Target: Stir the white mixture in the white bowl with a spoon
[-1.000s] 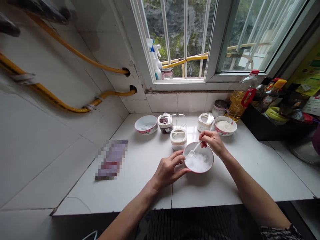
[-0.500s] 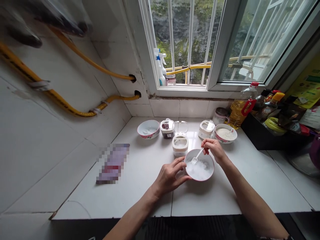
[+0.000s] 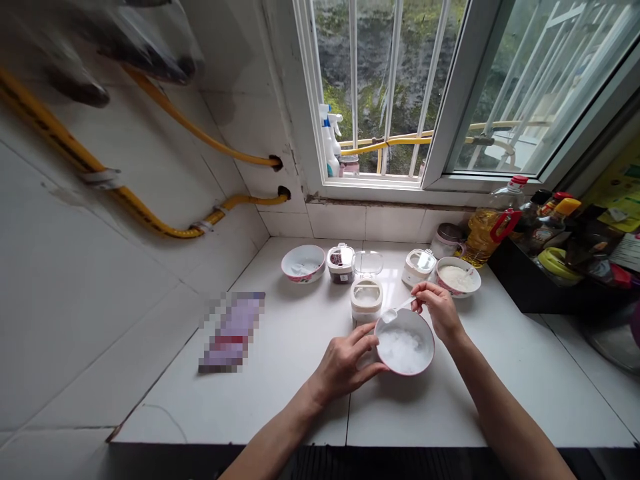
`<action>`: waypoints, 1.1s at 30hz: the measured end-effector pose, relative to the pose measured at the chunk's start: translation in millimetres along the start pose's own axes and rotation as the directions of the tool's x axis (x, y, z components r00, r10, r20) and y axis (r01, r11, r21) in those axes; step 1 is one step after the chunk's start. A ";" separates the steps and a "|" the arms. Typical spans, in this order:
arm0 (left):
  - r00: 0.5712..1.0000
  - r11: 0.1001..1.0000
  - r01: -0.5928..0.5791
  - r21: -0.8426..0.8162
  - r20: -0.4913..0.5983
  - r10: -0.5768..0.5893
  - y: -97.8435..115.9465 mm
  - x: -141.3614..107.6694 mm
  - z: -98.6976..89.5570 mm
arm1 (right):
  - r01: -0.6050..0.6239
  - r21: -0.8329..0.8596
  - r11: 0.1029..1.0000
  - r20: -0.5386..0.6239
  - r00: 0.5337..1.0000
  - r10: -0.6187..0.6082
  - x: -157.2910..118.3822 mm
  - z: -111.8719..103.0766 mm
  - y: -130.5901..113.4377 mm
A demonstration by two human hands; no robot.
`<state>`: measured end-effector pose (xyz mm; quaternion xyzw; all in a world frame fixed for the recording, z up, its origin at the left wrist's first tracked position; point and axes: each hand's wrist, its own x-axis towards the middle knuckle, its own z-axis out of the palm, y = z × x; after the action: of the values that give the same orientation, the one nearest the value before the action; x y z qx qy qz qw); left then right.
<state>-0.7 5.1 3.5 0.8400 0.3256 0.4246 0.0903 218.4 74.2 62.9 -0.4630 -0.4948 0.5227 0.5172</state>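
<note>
My left hand (image 3: 347, 363) grips the left rim of a bowl (image 3: 406, 343) with a pink edge, which holds a white, fluffy-looking substance. My right hand (image 3: 437, 310) is closed on the handle of a small white spoon (image 3: 393, 314); its scoop is over the bowl's upper left rim, with something white in it. Just behind the bowl stands a white container (image 3: 367, 300) with its clear lid (image 3: 369, 263) raised.
Behind are a patterned bowl (image 3: 303, 264), a container of dark pieces (image 3: 341, 265), a white lidded container (image 3: 419, 267) and a bowl of white grains (image 3: 457, 278). An oil bottle (image 3: 484, 230) and a black box (image 3: 517, 280) of bottles stand right.
My right hand has lifted the spoon from inside the bowl to its upper left rim. The whole view has shifted slightly. My left hand still grips the bowl.
</note>
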 end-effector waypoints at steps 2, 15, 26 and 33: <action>1.000 1.000 -0.004 0.004 -0.001 0.004 -0.2 0.0 0.2 | 0.111 -0.018 0.994 -0.033 0.993 -0.111 -3.0 4.1 0.7; 1.000 1.000 0.006 0.003 0.011 -0.006 -0.4 -0.8 -0.2 | 0.792 -0.534 0.297 0.353 0.528 -0.773 -17.0 13.2 -2.4; 1.000 1.000 -0.013 0.015 -0.001 0.013 1.6 0.5 -3.0 | 0.642 -0.726 0.246 0.406 0.689 -0.600 -8.9 -8.6 -1.7; 1.000 1.000 -0.003 0.019 0.005 0.003 2.1 -0.1 -2.9 | 0.721 -0.620 0.310 0.523 0.674 -0.521 -14.4 0.1 3.3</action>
<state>-1.9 3.1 6.1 0.8424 0.3281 0.4194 0.0825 218.6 59.9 59.2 -0.3488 -0.8651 0.0523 0.3565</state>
